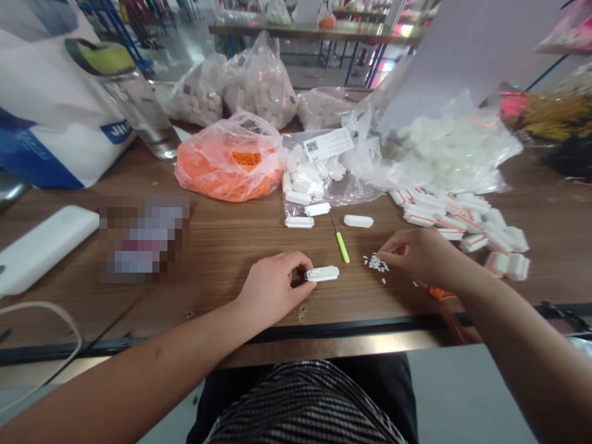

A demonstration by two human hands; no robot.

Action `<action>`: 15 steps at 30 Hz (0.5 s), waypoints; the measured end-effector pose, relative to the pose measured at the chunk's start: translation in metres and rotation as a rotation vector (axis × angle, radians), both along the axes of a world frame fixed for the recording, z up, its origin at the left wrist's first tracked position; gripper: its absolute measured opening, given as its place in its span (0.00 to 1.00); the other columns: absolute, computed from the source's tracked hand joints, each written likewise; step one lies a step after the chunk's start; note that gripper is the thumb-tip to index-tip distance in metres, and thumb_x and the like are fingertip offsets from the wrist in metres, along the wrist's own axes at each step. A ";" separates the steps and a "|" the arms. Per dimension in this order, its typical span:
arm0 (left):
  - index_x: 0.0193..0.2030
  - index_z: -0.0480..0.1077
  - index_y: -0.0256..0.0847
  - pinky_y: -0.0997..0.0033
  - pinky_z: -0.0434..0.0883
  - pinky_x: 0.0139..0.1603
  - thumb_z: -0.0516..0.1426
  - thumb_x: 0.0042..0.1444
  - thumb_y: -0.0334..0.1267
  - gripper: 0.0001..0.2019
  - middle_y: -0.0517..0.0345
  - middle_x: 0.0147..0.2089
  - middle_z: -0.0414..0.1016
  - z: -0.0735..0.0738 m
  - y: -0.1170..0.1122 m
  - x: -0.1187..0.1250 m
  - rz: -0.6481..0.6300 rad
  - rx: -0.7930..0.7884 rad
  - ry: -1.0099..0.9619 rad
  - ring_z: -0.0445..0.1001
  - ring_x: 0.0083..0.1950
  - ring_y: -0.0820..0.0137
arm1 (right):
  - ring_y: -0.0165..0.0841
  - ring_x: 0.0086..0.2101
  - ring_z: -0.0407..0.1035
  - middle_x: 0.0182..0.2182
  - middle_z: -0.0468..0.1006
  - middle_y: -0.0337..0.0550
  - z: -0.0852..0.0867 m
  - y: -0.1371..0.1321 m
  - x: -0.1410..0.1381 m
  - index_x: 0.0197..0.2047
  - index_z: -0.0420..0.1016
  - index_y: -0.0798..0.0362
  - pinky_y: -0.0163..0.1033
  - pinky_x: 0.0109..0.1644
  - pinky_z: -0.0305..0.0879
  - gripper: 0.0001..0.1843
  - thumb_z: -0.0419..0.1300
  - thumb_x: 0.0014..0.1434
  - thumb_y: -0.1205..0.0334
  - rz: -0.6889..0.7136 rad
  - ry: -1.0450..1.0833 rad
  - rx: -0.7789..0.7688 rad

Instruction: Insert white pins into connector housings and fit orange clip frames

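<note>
"What's the surface?"
"A brown wood-grain table (222,240); an orange-filled bag (208,160) sits beyond the left fingers."
"Where's the white connector (324,274)?"
"At the fingertips of the left hand (272,287): thumb and forefinger pinch the end nearest the palm, holed face up."
"And the right hand (423,254)?"
"Its fingers are drawn narrow at the edge of the small white pieces (377,264); I can't tell whether they hold 1."
"Any advice?"
"Pinch only that end, so the holes stay clear of the left fingers. Pick 1 piece lightly; pressing down could scatter the others. Mind the yellow-green tool (342,246), lying between the 2 hands, just beyond the fingertips."
</note>
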State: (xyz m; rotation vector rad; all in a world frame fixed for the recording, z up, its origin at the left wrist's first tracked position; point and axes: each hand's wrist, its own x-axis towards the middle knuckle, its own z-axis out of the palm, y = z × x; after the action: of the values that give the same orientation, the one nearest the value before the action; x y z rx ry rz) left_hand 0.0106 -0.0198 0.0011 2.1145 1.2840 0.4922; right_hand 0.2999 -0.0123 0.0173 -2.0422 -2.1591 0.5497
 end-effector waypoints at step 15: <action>0.36 0.74 0.44 0.71 0.60 0.31 0.63 0.51 0.36 0.05 0.67 0.24 0.67 -0.001 0.000 -0.001 -0.001 0.008 -0.008 0.64 0.27 0.73 | 0.35 0.26 0.73 0.26 0.82 0.40 -0.002 0.007 -0.007 0.26 0.81 0.49 0.40 0.31 0.62 0.09 0.60 0.53 0.61 0.031 0.000 -0.002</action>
State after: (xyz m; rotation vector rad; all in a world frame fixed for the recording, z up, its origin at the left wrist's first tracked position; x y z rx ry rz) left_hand 0.0097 -0.0202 0.0000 2.1178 1.2780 0.5059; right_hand 0.2931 -0.0053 0.0158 -2.0125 -2.1943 0.5561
